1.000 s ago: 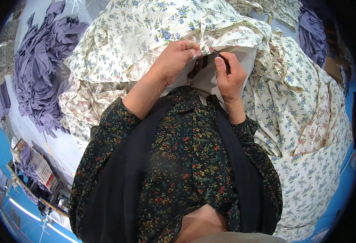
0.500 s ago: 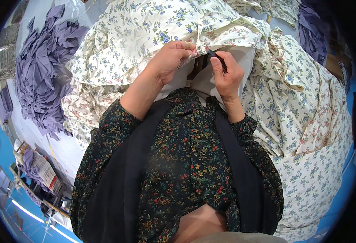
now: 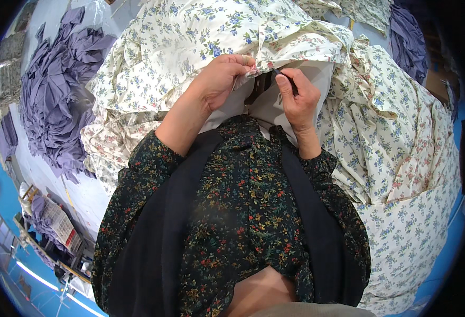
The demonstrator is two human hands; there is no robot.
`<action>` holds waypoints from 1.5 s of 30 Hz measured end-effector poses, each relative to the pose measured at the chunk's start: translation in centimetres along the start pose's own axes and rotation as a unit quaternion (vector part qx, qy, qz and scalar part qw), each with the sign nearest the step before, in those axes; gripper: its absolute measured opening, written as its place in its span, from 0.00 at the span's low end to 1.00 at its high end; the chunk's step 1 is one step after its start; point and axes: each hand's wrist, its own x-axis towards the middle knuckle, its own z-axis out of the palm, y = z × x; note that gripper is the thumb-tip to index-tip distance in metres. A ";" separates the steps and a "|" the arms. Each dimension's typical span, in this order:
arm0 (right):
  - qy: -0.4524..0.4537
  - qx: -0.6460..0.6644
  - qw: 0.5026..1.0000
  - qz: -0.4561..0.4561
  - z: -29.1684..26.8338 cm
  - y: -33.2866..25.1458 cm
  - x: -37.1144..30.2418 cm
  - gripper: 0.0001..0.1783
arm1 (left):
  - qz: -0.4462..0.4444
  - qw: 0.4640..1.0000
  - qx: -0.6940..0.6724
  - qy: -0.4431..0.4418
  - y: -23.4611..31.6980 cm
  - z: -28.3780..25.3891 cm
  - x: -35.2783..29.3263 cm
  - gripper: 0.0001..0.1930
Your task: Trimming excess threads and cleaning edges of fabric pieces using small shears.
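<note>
White cotton-like cloth with blue and pink flowers (image 3: 211, 31) lies heaped in front of me. My left hand (image 3: 223, 76) pinches a gathered edge of it between thumb and fingers. In my right hand (image 3: 300, 98) is a small black pointed tool (image 3: 282, 75), held in closed fingers. Its tip meets the cloth edge just right of my left fingertips; most of its body is hidden in the palm, so its exact kind does not show. Below the edge, plain white fabric (image 3: 280, 100) hangs near my lap around a dark gap.
More floral cloth (image 3: 396, 153) spills down on the right. A crumpled purple fabric pile (image 3: 58, 95) lies at the left on a pale table (image 3: 84, 203). Another purple pile (image 3: 408, 42) is at the far right. A rack with cloth (image 3: 53, 222) stands lower left.
My right hand has turned slightly, and the black tool's tip sits a little lower against the cloth edge. The left hand keeps its pinch in nearly the same place.
</note>
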 end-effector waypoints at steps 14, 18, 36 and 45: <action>-0.078 0.146 0.979 0.122 -1.1 -2.7 0.6 0.07 | 0.049 0.985 0.159 0.041 0.3 1.2 -1.0 0.10; -0.054 0.225 0.937 0.263 0.0 -4.2 0.9 0.07 | 0.052 0.986 0.153 0.035 -0.2 1.1 -0.9 0.11; -0.028 -0.056 0.998 0.018 -1.0 -4.4 -0.1 0.12 | 0.066 0.985 0.153 0.038 -0.5 1.1 -1.2 0.11; -0.066 -0.066 0.983 -0.161 1.1 -2.4 1.1 0.15 | 0.055 0.980 0.188 0.031 -0.8 0.5 -0.9 0.11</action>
